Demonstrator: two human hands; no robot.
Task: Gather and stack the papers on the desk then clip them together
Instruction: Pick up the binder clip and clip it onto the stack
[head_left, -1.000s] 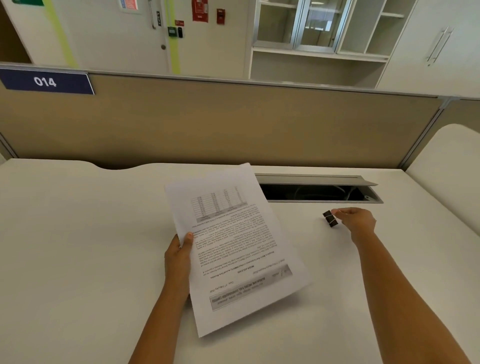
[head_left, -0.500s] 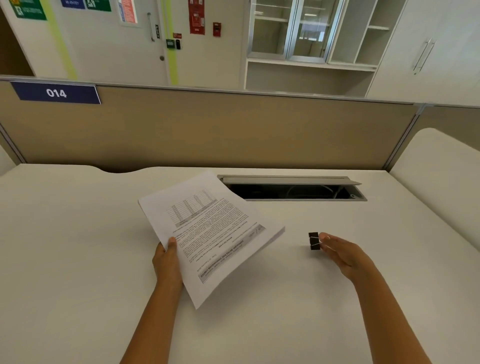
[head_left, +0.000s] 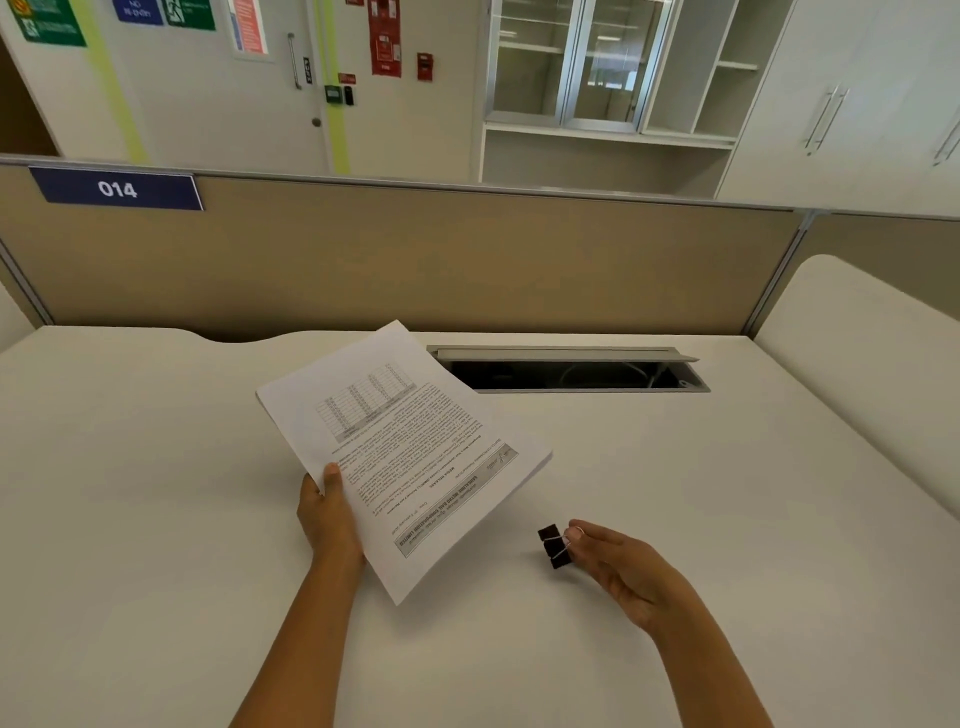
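A stack of printed white papers (head_left: 410, 457) is held tilted above the white desk (head_left: 156, 519), its printed text upside down to me. My left hand (head_left: 327, 514) grips the stack at its left edge, thumb on top. My right hand (head_left: 618, 569) pinches the wire handles of a small black binder clip (head_left: 551, 545) just right of the stack's near corner. The clip and the papers are apart.
An open cable tray slot (head_left: 571, 371) with a raised grey flap is cut into the desk behind the papers. A beige partition (head_left: 467, 260) with a blue "014" label (head_left: 117, 188) closes the far edge. A second white desk (head_left: 872, 364) adjoins at right.
My right hand has carried the binder clip from near the cable slot toward me and toward the papers. The paper stack has tilted and swung leftward in my left hand.
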